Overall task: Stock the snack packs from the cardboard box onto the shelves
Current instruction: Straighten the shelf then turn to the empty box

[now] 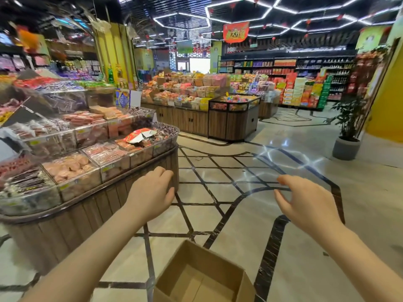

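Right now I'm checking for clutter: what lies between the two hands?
Only bare patterned floor shows between the left hand and right hand in the head view; the cardboard box sits lower, nearer the camera.

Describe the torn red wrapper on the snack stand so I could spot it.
Find the curved wooden snack stand on the left. In its clear bins, near the rounded far end, lies the red wrapper. Unlike the small packs around it, it is large, ripped open and shows a white inside.

Snack shop, tiered candy bins (91, 149), stocked shelves (283, 70), ceiling banner (235, 31)
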A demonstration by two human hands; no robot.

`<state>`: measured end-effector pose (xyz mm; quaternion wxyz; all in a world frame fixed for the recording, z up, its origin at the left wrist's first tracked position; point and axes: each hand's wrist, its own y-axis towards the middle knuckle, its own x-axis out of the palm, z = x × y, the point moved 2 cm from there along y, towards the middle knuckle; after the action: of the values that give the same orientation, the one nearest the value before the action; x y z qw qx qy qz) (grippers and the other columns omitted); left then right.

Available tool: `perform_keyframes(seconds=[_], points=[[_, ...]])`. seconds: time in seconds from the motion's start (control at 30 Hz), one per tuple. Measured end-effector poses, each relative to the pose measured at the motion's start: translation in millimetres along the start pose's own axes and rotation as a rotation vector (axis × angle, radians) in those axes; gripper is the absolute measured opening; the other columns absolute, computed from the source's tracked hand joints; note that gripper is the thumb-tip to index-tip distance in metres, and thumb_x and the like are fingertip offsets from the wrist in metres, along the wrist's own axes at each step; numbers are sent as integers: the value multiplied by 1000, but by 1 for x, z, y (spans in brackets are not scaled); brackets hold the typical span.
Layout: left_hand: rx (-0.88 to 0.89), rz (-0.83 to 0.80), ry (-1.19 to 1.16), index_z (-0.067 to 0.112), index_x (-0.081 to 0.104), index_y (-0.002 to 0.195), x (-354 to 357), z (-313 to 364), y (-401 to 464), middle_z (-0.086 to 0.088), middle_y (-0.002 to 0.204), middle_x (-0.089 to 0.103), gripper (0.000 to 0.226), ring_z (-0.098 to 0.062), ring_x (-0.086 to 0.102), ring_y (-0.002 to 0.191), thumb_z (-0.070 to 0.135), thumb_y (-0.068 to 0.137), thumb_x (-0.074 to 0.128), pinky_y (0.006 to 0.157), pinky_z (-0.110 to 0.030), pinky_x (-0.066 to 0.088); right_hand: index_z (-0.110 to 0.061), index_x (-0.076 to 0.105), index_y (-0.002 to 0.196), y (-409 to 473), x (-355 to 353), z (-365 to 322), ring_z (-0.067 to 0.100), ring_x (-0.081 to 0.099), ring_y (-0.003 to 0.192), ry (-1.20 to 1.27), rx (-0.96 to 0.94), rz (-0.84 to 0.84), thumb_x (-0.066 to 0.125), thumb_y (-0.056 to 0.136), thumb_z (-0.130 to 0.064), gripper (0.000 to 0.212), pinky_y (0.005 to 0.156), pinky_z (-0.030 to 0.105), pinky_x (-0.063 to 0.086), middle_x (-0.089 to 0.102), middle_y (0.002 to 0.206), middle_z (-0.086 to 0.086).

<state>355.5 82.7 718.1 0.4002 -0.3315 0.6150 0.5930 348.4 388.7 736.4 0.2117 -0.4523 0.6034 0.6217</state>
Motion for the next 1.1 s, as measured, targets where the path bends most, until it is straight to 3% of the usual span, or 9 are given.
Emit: perform_keyframes(seconds=[0.17,0.43,0.63,0.8,1.1], points=[[-15,-45,39,10,56,121,38,-31,29,-9,120,56,41,-23,61,92,28,85,60,66,-29,52,-7,68,104,32,53,3,25,70,76,9,-56,70,76,71,-13,34,59,35,55,73,90,9],[25,-108,72,10,55,122,100,-97,76,-9,122,55,41,-23,60,96,28,85,58,74,-31,50,-3,69,100,78,135,-16,27,70,81,15,-75,131,80,65,-9,38,67,37,55,72,91,11],[161,-173,111,7,65,108,146,-158,141,-11,103,65,44,-23,65,78,23,68,76,60,-29,54,-4,68,103,107,192,-32,28,69,86,-29,101,88,79,67,-11,38,72,41,55,72,94,12],[284,-171,83,6,68,100,188,-196,196,-12,97,67,48,-24,67,73,22,58,83,57,-30,55,-8,69,104,121,234,-46,26,69,85,-94,249,20,78,68,-15,38,72,36,55,72,94,8],[418,-263,-92,7,68,99,310,-186,232,-12,97,68,44,-23,67,74,20,59,83,57,-31,55,-13,71,93,106,305,-34,20,70,75,-234,397,-82,84,60,-16,36,63,32,56,72,84,1]])
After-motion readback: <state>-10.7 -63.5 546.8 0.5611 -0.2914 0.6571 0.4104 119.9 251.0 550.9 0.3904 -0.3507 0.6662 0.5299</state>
